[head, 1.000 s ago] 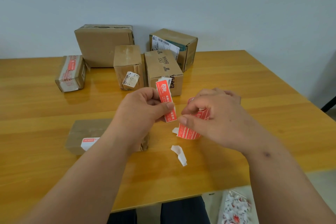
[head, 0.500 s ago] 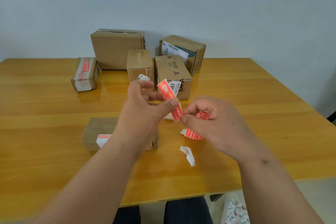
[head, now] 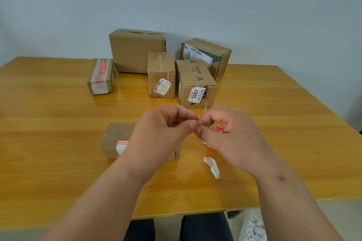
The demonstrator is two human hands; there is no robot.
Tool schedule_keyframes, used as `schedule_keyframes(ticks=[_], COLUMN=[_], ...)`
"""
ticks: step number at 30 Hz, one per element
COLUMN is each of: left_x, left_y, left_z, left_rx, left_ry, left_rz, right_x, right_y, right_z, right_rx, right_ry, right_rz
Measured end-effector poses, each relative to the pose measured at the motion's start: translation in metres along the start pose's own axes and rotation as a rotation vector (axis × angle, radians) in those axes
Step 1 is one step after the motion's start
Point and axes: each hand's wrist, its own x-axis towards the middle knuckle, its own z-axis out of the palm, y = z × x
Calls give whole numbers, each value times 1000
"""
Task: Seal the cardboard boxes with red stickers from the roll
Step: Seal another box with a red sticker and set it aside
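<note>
Sticker now hidden btwn both hands, fingertips pinched, touching.

Above the flat box on the wooden table, the left hand and right hand meet fingertip to fingertip, pinching something blurred; the red sticker roll peeks from the right hand. Five boxes stand beyond.

five boxes at table rear | one box nearer, left
</note>
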Motion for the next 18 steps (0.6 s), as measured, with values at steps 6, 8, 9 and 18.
schedule_keyframes(ticks=[6, 8, 9, 18], left_x=[0, 1, 1, 1], left_y=[-1, 0, 0, 1], left_z=[-6, -8, -8, -8], left_rx=[-63, -93, -101, -62], left_ry=[-19, -17, -21, -10], left_rz=[-38, -52, -54, -35], right_x=[2, 2, 3, 5], right_y=[-2, -3, -4, -6], right_z=[2, 3, 3, 8], right_rx=[45, 55, 61, -10], right_ry=[-10, -15, -12, 64], right_rz=[3, 1, 1, 46])
